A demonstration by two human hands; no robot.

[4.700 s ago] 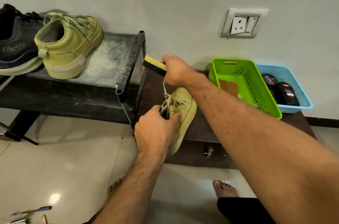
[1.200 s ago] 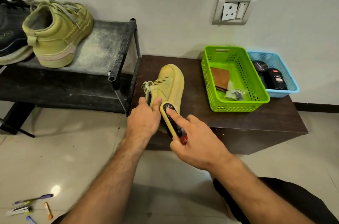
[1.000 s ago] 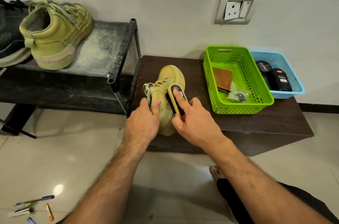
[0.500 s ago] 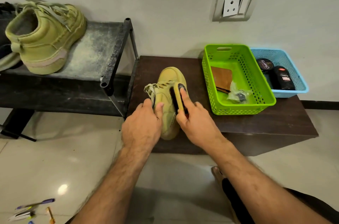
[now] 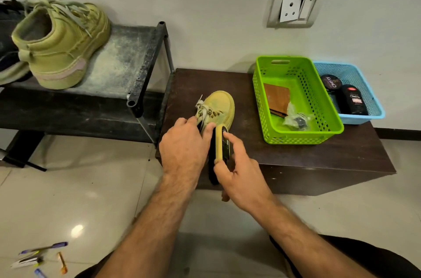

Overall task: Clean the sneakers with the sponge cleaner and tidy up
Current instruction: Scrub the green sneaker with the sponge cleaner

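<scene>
A yellow-green suede sneaker [image 5: 218, 106] lies on the dark brown wooden bench [image 5: 284, 152], toe toward the wall, near the bench's left front edge. The left hand [image 5: 182, 148] grips the sneaker's collar, fingers curled at the laces. The right hand [image 5: 239, 175] pinches a yellow-and-black sponge cleaner [image 5: 221, 144], forefinger stretched along its back, pressing it against the sneaker's right side. A lime green perforated plastic basket [image 5: 268, 118] sits on the bench right of the sneaker. The matching second sneaker [image 5: 61, 45] stands on the black metal shoe rack [image 5: 145, 68] left of the bench.
</scene>
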